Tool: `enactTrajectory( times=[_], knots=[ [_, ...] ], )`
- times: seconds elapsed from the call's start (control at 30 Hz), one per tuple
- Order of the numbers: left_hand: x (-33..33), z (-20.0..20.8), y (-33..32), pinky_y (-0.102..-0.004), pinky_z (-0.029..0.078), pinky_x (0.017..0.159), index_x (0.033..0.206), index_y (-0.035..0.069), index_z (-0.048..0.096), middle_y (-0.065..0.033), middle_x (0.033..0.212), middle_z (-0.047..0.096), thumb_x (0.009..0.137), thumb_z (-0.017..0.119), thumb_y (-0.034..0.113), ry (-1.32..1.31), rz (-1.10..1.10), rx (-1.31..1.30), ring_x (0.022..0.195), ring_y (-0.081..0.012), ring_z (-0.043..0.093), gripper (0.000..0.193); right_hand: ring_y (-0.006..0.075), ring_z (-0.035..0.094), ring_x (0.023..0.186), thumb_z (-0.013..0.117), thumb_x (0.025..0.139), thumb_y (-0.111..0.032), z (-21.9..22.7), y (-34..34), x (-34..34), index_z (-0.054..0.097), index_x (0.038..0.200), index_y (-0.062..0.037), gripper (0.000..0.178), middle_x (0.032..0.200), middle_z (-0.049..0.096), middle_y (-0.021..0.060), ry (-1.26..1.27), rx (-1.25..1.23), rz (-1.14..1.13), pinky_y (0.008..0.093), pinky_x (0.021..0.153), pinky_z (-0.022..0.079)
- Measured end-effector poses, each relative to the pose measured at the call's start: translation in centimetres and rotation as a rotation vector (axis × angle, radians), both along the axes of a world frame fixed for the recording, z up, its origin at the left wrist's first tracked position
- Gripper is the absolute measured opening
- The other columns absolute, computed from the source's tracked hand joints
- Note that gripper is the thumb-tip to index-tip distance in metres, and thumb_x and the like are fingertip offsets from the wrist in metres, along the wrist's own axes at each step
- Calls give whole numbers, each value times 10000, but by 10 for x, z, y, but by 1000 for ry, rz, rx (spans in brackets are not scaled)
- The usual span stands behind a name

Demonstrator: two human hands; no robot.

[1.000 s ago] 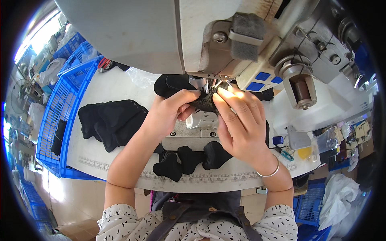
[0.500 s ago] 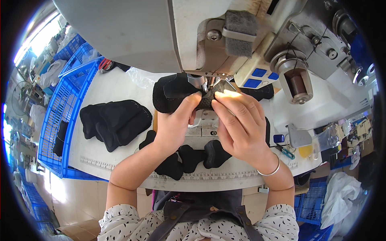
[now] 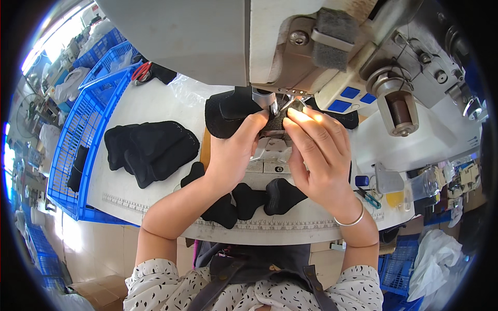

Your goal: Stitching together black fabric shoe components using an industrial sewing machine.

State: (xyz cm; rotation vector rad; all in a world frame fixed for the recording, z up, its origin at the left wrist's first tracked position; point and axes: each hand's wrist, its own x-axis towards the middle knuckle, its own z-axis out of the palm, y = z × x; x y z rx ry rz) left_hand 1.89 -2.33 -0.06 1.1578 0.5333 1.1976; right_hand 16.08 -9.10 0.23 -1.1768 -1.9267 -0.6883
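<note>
A black fabric piece (image 3: pixel 222 118) lies under the presser foot (image 3: pixel 273 108) of a sewing machine (image 3: pixel 282 57). My left hand (image 3: pixel 234 151) pinches its near edge, thumb just left of the foot. Fingers bent and close together, my right hand (image 3: pixel 322 155) presses the piece down right of the foot; its fingertips cover part of the work. The needle point is hard to make out. More black fabric (image 3: pixel 336 118) shows beyond my right fingers. Several small black pieces (image 3: pixel 249 199) lie in a row nearer to me.
A stack of black pieces (image 3: pixel 153 150) sits at the left, beside a blue crate (image 3: pixel 93 155). Red-handled scissors (image 3: pixel 141 72) lie behind it. A ruler strip (image 3: pixel 259 226) runs along the table's near edge. Thread snips (image 3: pixel 369 198) lie at right, below a thread spool (image 3: pixel 399 111).
The view has shifted, so the machine sits farther right in the picture. Both hands keep their hold on the black fabric piece by the foot, with little visible movement of their own.
</note>
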Motion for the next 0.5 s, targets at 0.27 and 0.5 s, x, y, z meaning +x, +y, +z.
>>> enactTrajectory(
  times=[0.27,0.5],
  knots=[
    [1,-6,1,-169,254,402,779,59,595,66,584,460,807,540,95,-20,16,22,465,9,347,72,272,552,955,586,623,69,0,2,2,604,967,4,350,989,600,95,26,-19,-10,360,801,428],
    [-6,-16,6,-209,268,411,728,52,566,23,533,421,839,517,190,-54,0,-154,422,-59,348,184,273,553,950,583,626,74,-1,4,4,601,968,1,351,993,599,99,41,-12,13,352,797,427]
  ],
)
